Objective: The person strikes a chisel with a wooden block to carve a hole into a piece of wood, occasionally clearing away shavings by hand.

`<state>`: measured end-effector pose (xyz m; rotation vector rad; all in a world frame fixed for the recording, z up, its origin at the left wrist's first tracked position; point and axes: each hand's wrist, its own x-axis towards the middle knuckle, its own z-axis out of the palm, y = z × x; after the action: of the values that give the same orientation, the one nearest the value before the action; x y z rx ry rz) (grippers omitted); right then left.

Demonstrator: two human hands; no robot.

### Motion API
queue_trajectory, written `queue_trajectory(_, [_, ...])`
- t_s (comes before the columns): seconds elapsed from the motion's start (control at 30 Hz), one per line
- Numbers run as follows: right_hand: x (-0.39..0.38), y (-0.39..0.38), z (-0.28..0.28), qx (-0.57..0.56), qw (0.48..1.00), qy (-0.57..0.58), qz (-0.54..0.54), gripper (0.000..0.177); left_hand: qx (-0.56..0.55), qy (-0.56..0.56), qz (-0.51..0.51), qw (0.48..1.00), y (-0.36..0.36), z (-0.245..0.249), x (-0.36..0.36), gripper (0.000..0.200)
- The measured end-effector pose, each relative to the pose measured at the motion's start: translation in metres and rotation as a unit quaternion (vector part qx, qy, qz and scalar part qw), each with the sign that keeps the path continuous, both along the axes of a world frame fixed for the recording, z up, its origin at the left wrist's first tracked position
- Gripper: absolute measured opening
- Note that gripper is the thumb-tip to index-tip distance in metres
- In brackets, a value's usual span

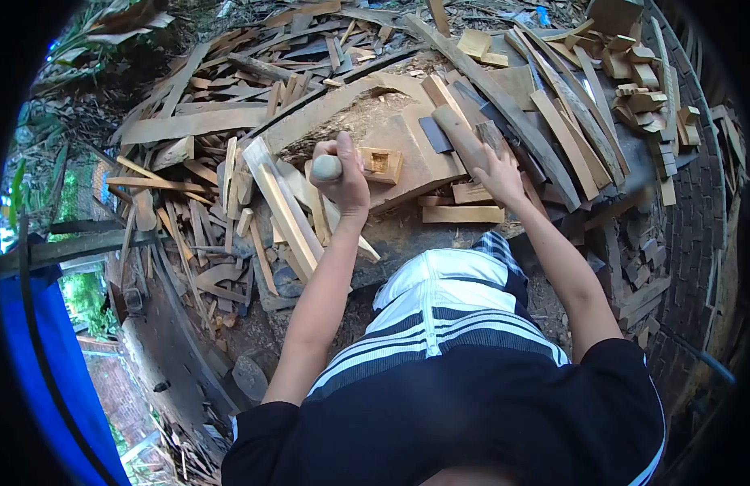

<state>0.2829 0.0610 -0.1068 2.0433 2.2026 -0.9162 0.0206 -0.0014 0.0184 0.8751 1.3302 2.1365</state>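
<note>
Over wood-littered outdr bench (401, 233): L fingers (345, 151) clench handle (326, 168); R fingers (490, 157), can't tell.

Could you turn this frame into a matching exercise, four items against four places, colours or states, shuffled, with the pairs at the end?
Column one
1. Left hand
2. Right hand
3. Hollowed wooden block
4. Large sheet at the far left

Column two
A. Bright blue
B. On the near end of a club-like piece of wood
C. Between the two hands
D. Closed around a round-ended handle

Pairs: 1-D, 2-B, 3-C, 4-A
</note>
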Motion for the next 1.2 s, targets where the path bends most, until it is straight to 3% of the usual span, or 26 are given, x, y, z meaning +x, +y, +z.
queue_trajectory(0.07, [-0.031,-0.01,0.025,0.245,0.967,-0.003,0.073,0.088,-0.003,0.043,-0.014,0.999,-0.001,-0.004,0.003,0.031])
queue_trajectory(0.13, [-0.064,-0.005,0.026,0.251,0.946,0.139,0.147,0.095,-0.003,0.03,-0.018,0.999,-0.003,0.0,0.002,0.032])
queue_trajectory(0.2, [-0.101,-0.015,0.045,0.215,0.944,0.116,0.222,0.097,0.002,0.017,-0.02,1.0,-0.003,0.008,0.001,0.033])
queue_trajectory(0.3, [-0.135,-0.015,0.021,0.16,0.939,0.148,0.266,0.098,0.033,-0.032,-0.005,0.999,-0.008,0.027,-0.004,0.033])
queue_trajectory(0.43, [-0.141,-0.006,0.035,0.104,0.947,0.13,0.274,0.075,0.053,-0.028,0.05,0.997,-0.024,0.047,-0.021,0.029])
queue_trajectory(0.5, [-0.136,-0.009,0.042,0.115,0.951,0.183,0.221,0.067,0.062,-0.048,0.089,0.993,-0.034,0.057,-0.035,0.029])
queue_trajectory(0.53, [-0.126,-0.006,0.06,-0.087,0.93,0.328,0.14,0.07,0.073,-0.035,0.105,0.991,-0.04,0.057,-0.045,0.032])
queue_trajectory(0.57, [-0.117,-0.004,0.076,-0.285,0.846,0.449,0.048,0.074,0.078,-0.034,0.112,0.99,-0.043,0.065,-0.051,0.037])
queue_trajectory(0.63, [-0.092,-0.009,0.082,-0.467,0.673,0.57,-0.067,0.081,0.074,-0.039,0.16,0.984,-0.045,0.076,-0.056,0.039])
queue_trajectory(0.7, [-0.071,-0.008,0.057,-0.496,0.658,0.538,-0.178,0.081,0.072,-0.035,0.164,0.983,-0.045,0.072,-0.066,0.039])
queue_trajectory(0.73, [-0.063,-0.005,0.044,-0.493,0.658,0.54,-0.18,0.081,0.073,-0.032,0.163,0.983,-0.042,0.071,-0.067,0.039])
queue_trajectory(0.8, [-0.056,0.0,0.035,-0.497,0.623,0.515,-0.315,0.084,0.061,-0.027,0.141,0.988,-0.036,0.072,-0.059,0.04])
queue_trajectory(0.83, [-0.051,0.001,0.04,-0.497,0.624,0.513,-0.317,0.084,0.044,-0.022,0.13,0.99,-0.036,0.072,-0.055,0.042])
queue_trajectory(0.9, [-0.043,-0.003,0.053,-0.481,0.563,0.623,-0.252,0.085,0.042,-0.019,0.12,0.992,-0.033,0.068,-0.051,0.042])
queue_trajectory(0.93, [-0.038,-0.005,0.049,-0.474,0.634,0.57,-0.221,0.084,0.049,-0.035,0.118,0.991,-0.028,0.066,-0.047,0.041])
queue_trajectory(0.97, [-0.041,-0.006,0.026,-0.495,0.674,0.481,-0.263,0.08,0.058,-0.052,0.114,0.99,-0.024,0.065,-0.045,0.039])
queue_trajectory(1.03, [-0.043,-0.006,0.04,-0.434,0.765,0.43,-0.204,0.079,0.056,-0.058,0.087,0.993,-0.019,0.064,-0.049,0.038])
queue_trajectory(1.1, [-0.055,-0.009,0.06,-0.286,0.877,0.383,-0.048,0.074,0.063,-0.042,0.074,0.994,-0.025,0.068,-0.048,0.037])
queue_trajectory(1.13, [-0.064,-0.013,0.05,-0.137,0.94,0.312,0.016,0.07,0.069,-0.004,0.09,0.994,-0.024,0.067,-0.049,0.036])
queue_trajectory(1.17, [-0.073,-0.014,0.041,0.02,0.97,0.23,0.082,0.067,0.071,-0.004,0.09,0.993,-0.022,0.068,-0.048,0.036])
queue_trajectory(1.2, [-0.084,-0.015,0.05,0.022,0.969,0.23,0.083,0.067,0.073,-0.024,0.079,0.994,-0.021,0.068,-0.047,0.035])
